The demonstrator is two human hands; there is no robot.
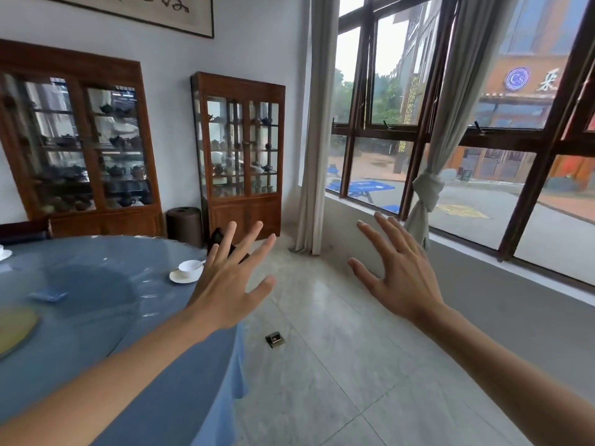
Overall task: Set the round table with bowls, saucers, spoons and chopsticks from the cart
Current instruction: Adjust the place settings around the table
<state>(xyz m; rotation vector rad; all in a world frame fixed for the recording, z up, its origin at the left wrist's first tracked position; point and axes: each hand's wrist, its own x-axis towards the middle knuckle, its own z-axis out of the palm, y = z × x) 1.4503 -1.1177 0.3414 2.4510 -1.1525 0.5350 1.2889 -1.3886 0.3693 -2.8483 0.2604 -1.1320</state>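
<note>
Both forearms fill the bottom of the view, stretched forward with nothing in them. Left hand (pixel 230 281) is spread flat, fingers straight, hanging over the desk (pixel 96 317) edge. Right hand (pixel 399 275) is just as relaxed and empty, out over the floor (pixel 322 365) well right of the desk, toward the window (pixel 450 123).

On the desk so far: one bowl (pixel 190 268) with what looks like a spoon handle poking out, sitting on a saucer (pixel 184 277), just left of the left hand near the desk's far rim. Another bit of white crockery (pixel 4 252) peeks in at the desk's far left edge. No chopsticks that I can make out, and the cart isn't in view at all.

So my read is it's early days, between trips. Best move is probably to turn to the cart, grab a saucer and bowl stack with both hands rather than one, and space the next setting evenly round the rim from the one already there. That slick cover looks like crockery could slide, so set things down flat, not dropped.
</note>
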